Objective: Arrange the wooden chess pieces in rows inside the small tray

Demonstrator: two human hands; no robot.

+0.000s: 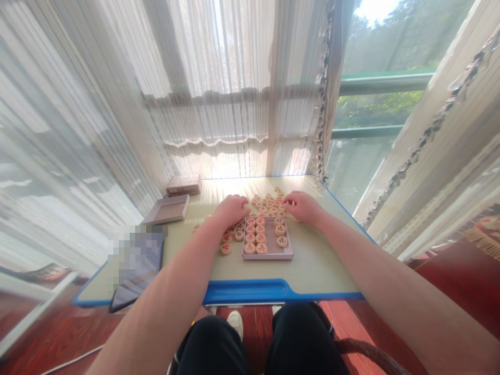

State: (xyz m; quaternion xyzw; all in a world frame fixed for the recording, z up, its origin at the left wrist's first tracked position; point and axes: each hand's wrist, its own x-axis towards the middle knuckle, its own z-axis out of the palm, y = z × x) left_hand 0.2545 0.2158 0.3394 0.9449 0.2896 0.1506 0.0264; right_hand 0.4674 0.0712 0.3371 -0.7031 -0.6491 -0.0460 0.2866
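Note:
Round wooden chess pieces with red or dark characters lie in a loose pile (269, 202) on the pale table (312, 265). A shallow box (275, 256) holds two columns of red-marked pieces (250, 238) at its left and a column of dark-marked pieces (280, 229) at its right, with a bare strip between. My left hand (234, 206) is over pieces left of the pile, fingers curled; what they hold, if anything, is hidden. My right hand (299, 204) is at the pile's right edge, its fingers bent round something too small to make out. More pieces (226, 242) lie left of the box.
An open box lid or tray (167, 209) and a folded stack (183, 184) sit at the back left. A dark tablet (140, 271) lies on the left side. Blue edging (246, 291) rims the table; curtains hang behind it.

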